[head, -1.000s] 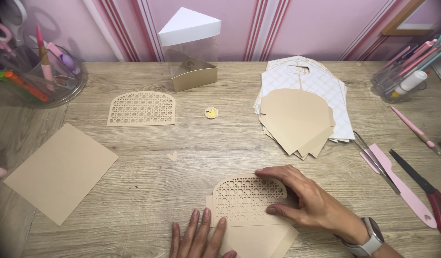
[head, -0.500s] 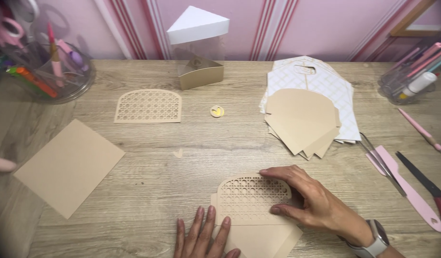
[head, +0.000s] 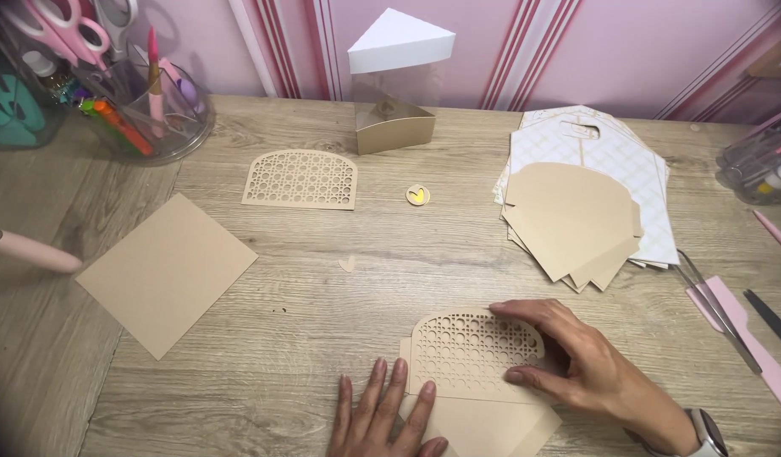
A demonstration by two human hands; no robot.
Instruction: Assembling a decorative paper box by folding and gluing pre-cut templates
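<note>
- Head view, looking down on a wooden desk [head: 339,338] with a pink striped wall behind it.
- Left hand [head: 382,419] at 6 o'clock lies flat, fingers spread, palm down, its fingertips on the lower edge of the lattice card [head: 475,351]; it grips nothing.
- Right hand [head: 576,364] at 5 o'clock rests on the right edge of the same card, index finger along the curved top, thumb at the lower right corner; fingers loosely spread, pressing rather than pinching.
- Lattice card: tan, arched, punched with circles, lying flat on a tan folded piece [head: 483,423] just below the middle of the desk.
- Second lattice [head: 301,179] at 11 o'clock, lying flat, well apart from the hands.
- Tan square [head: 166,272] at 9 o'clock, turned like a diamond; a pink handle [head: 30,250] lies just beside its left corner.
- Small round sticker [head: 417,195] with a yellow heart near 12 o'clock; a tiny tan heart [head: 347,264] lies between it and the hands.
- Wedge-shaped box [head: 394,85], white lid, clear walls, tan base, at 12 o'clock against the wall.
- Stack of tan cutouts [head: 568,224] on white patterned sheets [head: 610,152] at 2 o'clock.
- Tweezers [head: 716,309] and a pink tool [head: 750,343] at 3 o'clock.
- Clear holder [head: 145,110] with scissors and pens at 10 o'clock.
</note>
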